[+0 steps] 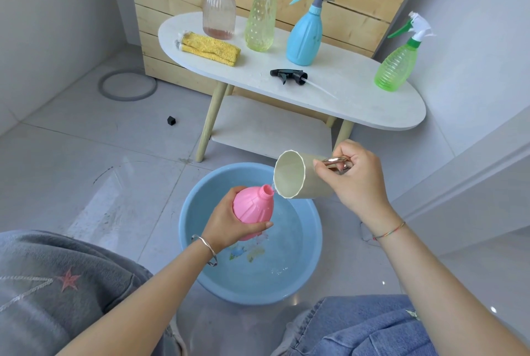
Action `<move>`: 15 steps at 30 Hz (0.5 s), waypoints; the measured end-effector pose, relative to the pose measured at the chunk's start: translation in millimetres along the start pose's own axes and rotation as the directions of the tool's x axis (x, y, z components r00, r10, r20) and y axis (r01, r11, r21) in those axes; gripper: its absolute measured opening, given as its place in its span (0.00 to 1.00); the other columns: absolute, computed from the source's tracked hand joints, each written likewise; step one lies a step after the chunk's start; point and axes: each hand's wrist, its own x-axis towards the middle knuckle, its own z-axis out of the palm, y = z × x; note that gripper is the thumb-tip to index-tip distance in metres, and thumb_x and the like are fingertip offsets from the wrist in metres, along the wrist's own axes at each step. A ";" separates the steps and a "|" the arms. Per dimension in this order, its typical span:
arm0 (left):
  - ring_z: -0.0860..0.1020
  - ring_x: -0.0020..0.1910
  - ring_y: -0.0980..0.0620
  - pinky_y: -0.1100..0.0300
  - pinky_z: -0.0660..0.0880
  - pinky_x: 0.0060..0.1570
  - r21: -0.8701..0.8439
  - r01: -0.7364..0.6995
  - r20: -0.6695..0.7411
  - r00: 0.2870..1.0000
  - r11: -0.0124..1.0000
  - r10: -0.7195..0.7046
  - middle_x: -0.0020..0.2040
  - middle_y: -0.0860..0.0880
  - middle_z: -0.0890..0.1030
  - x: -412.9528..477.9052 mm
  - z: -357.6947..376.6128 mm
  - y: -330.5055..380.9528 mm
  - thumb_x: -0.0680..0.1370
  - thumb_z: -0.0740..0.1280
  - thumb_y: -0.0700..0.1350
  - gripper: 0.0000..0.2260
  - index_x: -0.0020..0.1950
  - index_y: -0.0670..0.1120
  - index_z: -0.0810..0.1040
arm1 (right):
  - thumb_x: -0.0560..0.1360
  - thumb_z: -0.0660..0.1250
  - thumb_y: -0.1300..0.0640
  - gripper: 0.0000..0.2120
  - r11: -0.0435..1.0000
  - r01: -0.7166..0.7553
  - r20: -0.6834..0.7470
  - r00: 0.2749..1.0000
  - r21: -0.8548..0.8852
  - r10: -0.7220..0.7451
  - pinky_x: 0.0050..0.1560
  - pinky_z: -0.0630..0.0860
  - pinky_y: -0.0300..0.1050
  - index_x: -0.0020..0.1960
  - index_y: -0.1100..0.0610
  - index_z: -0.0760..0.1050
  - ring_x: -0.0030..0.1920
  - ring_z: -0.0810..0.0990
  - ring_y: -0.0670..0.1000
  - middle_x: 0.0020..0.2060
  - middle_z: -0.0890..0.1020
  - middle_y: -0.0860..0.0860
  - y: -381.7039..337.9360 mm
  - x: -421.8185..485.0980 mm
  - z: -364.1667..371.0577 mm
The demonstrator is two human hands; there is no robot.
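Left hand [229, 226] grips pink bottle [252, 209] | right hand [358, 180] curled round tilted cup [291, 176] handle [337, 161]

The pink plastic bottle [252, 209] has no cap. Its ribbed body is tilted in my left hand [232, 226], with the open neck pointing up and to the right, above the blue basin [186, 226]. The beige cup [304, 176] with a shiny metal handle [337, 163] lies almost on its side in my right hand [355, 175]. Its rim is just beside the bottle's mouth, and a little water runs there.
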 end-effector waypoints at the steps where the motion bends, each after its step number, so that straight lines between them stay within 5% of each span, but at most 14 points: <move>1: 0.77 0.52 0.62 0.71 0.74 0.43 0.000 0.002 0.000 1.000 1.000 -0.002 0.54 0.58 0.77 0.0 0.7 0.1 0.59 0.83 0.55 0.35 0.62 0.54 0.71 | 0.66 0.74 0.60 0.20 1.000 0.015 0.002 1.000 -0.007 -0.015 0.31 0.58 0.38 0.29 0.60 0.61 0.31 0.63 0.47 0.26 0.63 0.47 -0.2 -0.1 0.3; 15: 0.76 0.52 0.61 0.68 0.74 0.45 0.000 0.013 0.000 1.000 1.000 -0.013 0.54 0.58 0.77 -0.4 2.5 -1.7 0.59 0.82 0.55 0.35 0.61 0.54 0.71 | 0.66 0.71 0.58 0.19 0.986 0.158 0.012 0.987 -0.058 -0.158 0.34 0.60 0.37 0.30 0.53 0.59 0.33 0.63 0.49 0.27 0.64 0.46 -6.0 1.7 4.0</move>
